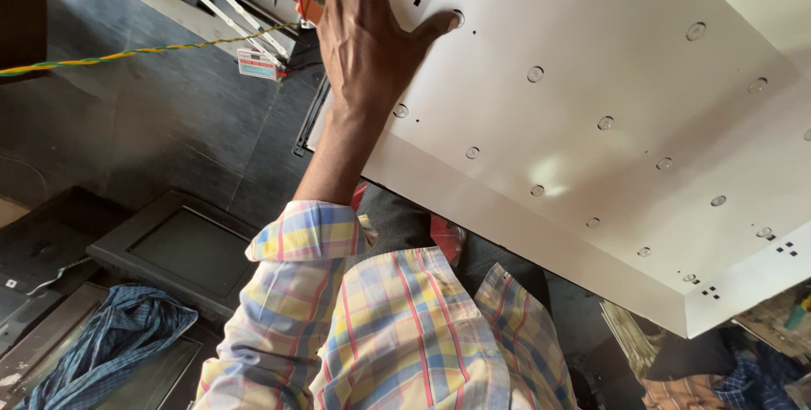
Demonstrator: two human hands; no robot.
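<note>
Checked sleeve (296, 292) is nearest. Left hand (363, 38) lies open and flat on the big white panel (591, 123), thumb by a round lens (457, 16). Press softly between lenses. Right hand is out of sight.

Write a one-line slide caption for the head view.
Left hand pressed flat on a white backlight panel dotted with round lenses, its thumb by one lens, a twisted cable running alongside.

One white panel (591, 81), one hand (363, 38), one twisted cord (127, 55), one blue cloth (110, 334).
</note>
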